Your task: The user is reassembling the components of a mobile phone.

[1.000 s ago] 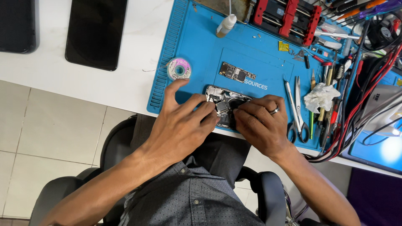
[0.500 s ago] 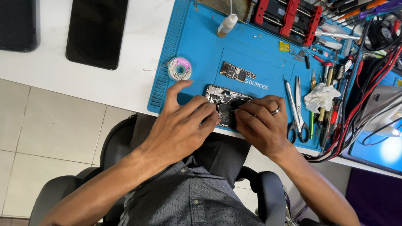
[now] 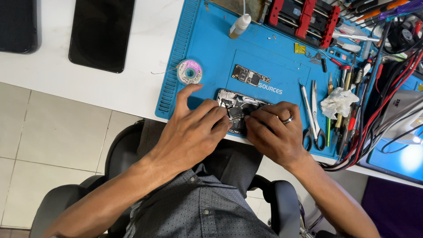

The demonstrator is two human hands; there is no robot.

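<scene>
Both hands, left hand [image 3: 191, 132] and right hand [image 3: 273, 132], pinch the opened silver phone body [image 3: 235, 105] on the blue rubber mat [image 3: 207, 48]; pressing gently seems wise.

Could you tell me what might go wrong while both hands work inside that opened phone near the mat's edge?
1. The opened phone lies at the near edge of the blue mat, partly under the left hand and right hand; a push could slide it off toward the lap.
2. The loose circuit board lies just beyond the fingers and could get knocked.
3. The tweezers and scissors lie close beside the right hand and might snag it.
</scene>
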